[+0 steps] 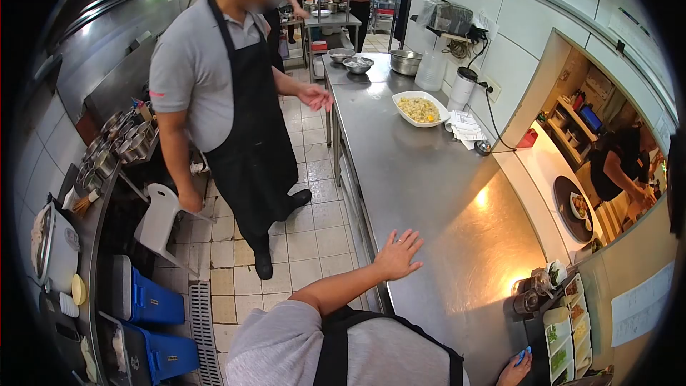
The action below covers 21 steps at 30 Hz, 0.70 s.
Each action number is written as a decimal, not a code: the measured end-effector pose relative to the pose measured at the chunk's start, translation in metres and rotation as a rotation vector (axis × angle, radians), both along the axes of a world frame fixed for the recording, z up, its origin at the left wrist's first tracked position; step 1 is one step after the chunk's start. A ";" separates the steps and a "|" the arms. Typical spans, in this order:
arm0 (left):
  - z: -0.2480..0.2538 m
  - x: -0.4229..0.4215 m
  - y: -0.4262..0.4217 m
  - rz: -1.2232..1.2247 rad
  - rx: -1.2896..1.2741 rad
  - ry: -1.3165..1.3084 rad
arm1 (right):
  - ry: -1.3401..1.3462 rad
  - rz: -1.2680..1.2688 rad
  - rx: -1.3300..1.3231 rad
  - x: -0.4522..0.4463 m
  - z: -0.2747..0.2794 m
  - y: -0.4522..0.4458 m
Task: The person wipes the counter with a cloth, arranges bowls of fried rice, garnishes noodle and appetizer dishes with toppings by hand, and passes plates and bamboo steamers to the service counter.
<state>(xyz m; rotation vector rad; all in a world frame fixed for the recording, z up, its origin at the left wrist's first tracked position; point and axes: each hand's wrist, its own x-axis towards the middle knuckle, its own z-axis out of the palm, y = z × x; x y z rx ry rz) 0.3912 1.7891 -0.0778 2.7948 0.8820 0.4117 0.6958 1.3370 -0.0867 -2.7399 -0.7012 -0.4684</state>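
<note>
My left hand [399,254] reaches out over the near-left edge of the steel counter [429,193], palm down with its fingers spread, a ring on one finger and nothing held. At the bottom right, my right hand [516,369] is partly cut off by the frame. Its fingers close round a small blue object [524,355] too small to identify, just left of the white trays of chopped ingredients [561,347]. Farther up the counter is a white dish of yellow food [419,109], well away from both hands. Glass jars [530,294] are above my right hand.
A co-worker [246,100] in a black apron stands left of the counter, one hand extended. Metal bowls [406,62] are at its far end. Blue bins [161,304] and a white chair [158,221] are at left. Through the hatch, another person [618,164] works near plated food.
</note>
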 end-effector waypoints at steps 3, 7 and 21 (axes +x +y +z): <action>0.001 0.000 0.000 0.001 -0.007 0.002 | 0.010 0.010 0.017 0.003 -0.003 -0.003; 0.005 -0.001 -0.001 0.001 -0.010 -0.003 | 0.004 0.011 0.018 0.002 -0.003 -0.002; 0.001 0.001 0.000 0.002 -0.015 -0.015 | 0.018 -0.041 -0.006 -0.001 -0.001 0.002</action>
